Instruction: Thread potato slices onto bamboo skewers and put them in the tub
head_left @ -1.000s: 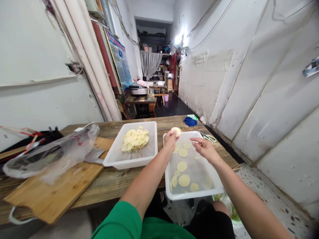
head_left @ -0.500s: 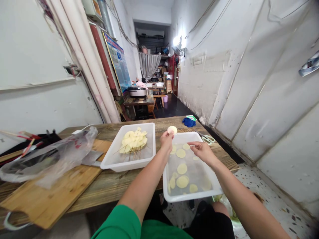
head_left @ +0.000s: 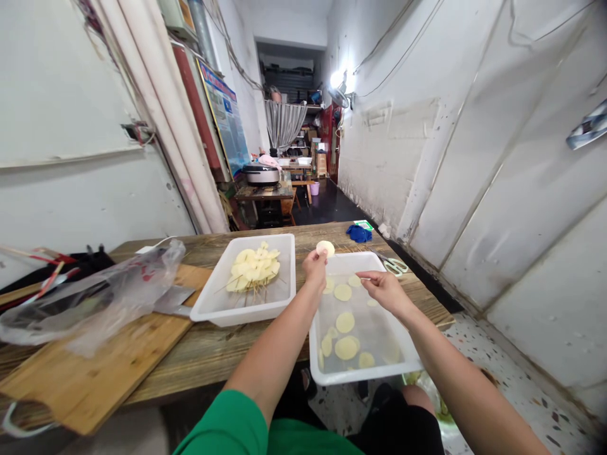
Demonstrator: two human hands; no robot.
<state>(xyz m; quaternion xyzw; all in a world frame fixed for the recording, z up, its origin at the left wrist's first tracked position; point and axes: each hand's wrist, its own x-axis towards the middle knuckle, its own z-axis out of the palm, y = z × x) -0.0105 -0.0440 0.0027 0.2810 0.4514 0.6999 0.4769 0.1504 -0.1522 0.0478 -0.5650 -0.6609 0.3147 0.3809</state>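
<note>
Above the far-left corner of the water-filled white tray (head_left: 317, 373), my left hand (head_left: 315, 268) pinches pale round potato slices (head_left: 325, 248), apparently a small stack; a skewer in them cannot be made out. My right hand (head_left: 386, 291) hovers over the tray's far right side, thumb and forefinger closed together. Its fingertips are at the edge of another potato slice (head_left: 354, 280); whether they grip it or something thin is too small to tell. Several more slices (head_left: 348, 347) lie in the water. To the left, a second white tray (head_left: 208, 312) holds skewered potato slices (head_left: 253, 268), their sticks pointing towards me.
Scissors (head_left: 396, 266) and a blue cloth-like item (head_left: 359, 233) lie beyond the right tray. On the left are a wooden cutting board (head_left: 95, 379), a cleaver (head_left: 173, 300) and a crumpled plastic bag (head_left: 109, 303). The wooden table (head_left: 175, 360) ends just before my knees.
My left hand and its potato slices have shifted very slightly left and down. My right hand stays in nearly the same place, fingers still closed.
</note>
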